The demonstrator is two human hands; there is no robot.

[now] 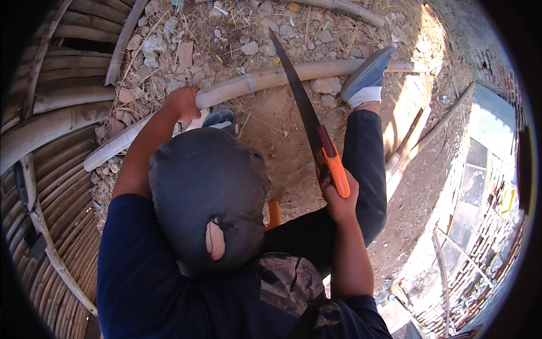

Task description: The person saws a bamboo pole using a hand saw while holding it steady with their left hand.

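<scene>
My left hand [182, 104] is wrapped around a pale bamboo pole [254, 82], which lies slanting across the ground ahead of me. In my right hand [342, 195] is a handsaw [302, 99], gripped by its orange handle. The long dark blade points away from me, and in this view it crosses over the pole; whether it touches cannot be told. My right shoe [367, 74], blue-grey, is placed on or against the pole's right part. Near my left hand, my other shoe [219, 118] shows partly behind my bent left knee [209, 186] in torn dark trousers.
An orange object [274, 213] sits partly hidden beside my knee. Stones and brick pieces [326, 85] lie among dry straw ahead. Bamboo slat panels [62, 186] stand left. Other poles [415, 141] lie right, near a brick wall [499, 265]. Another bamboo length [350, 8] lies farther ahead.
</scene>
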